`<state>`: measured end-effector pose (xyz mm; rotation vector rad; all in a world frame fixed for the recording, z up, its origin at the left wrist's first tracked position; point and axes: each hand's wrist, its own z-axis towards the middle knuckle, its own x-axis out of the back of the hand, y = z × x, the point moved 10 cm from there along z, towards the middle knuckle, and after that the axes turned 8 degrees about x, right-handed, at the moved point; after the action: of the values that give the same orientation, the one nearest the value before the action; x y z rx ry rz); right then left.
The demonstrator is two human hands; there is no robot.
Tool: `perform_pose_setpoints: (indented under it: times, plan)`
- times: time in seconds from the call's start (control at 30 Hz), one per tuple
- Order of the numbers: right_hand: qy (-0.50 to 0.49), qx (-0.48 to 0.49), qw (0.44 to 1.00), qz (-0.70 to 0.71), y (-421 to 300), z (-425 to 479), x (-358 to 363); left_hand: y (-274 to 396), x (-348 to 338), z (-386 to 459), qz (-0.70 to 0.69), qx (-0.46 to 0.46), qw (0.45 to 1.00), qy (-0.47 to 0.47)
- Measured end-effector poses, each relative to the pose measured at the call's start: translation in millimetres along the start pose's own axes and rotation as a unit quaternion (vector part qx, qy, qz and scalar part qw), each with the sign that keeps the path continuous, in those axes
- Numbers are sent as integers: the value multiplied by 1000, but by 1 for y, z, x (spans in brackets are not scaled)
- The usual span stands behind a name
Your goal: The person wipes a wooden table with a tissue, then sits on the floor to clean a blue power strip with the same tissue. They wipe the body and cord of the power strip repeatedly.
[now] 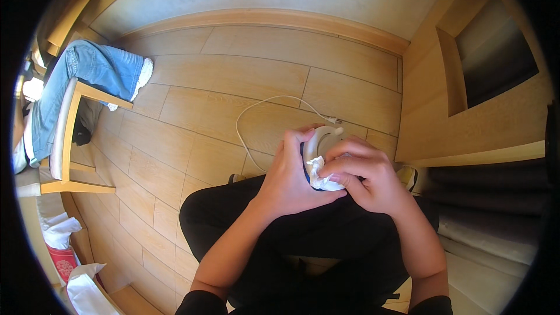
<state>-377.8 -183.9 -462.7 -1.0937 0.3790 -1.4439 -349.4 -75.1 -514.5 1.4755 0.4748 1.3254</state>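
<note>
Above my lap, my left hand [291,168] grips a round white device [313,148] by its side, thumb and fingers spread around it. A dark blue edge shows along the device's left side. My right hand [365,173] pinches a crumpled white tissue [318,174] against the face of the device, and its fingers hide part of that face. A white cord with a plug [333,120] lies in a loop on the floor beyond my hands. Whether the cord joins the device cannot be seen.
At the left, a person in blue jeans [107,68] sits on a wooden chair [72,140]. Tissues [61,229] stick out of a red pack at the lower left. A wooden cabinet [420,118] with a recess stands at the right, beside a dark curtain-like fabric [490,197].
</note>
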Motion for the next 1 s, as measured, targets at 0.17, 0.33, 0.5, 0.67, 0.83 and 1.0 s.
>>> perform_pose_setpoints:
  times: [0.17, 0.33, 0.5, 0.67, 0.83, 1.0]
  plan:
    - [-38, -8, 999, 29, 1, 0, -3, -2, -3, 0, -6, 0, 1000, -18]
    - [-95, 10, 995, 27, -1, -2, -2, 2, -7, 2, -32, 5, 998, -58]
    - [-82, -58, 992, 82, 10, -8, 9, 1, -8, 1, -71, 11, 994, -85]
    - [94, -50, 989, 103, 19, -12, 42, -1, 0, 4, -149, -1, 988, -46]
    - [40, 31, 998, -24, -4, -5, 20, -13, 4, 7, -121, 67, 990, -29]
    - [-21, 88, 961, -262, -25, 2, 5, -24, 11, 6, -141, 114, 983, -2]
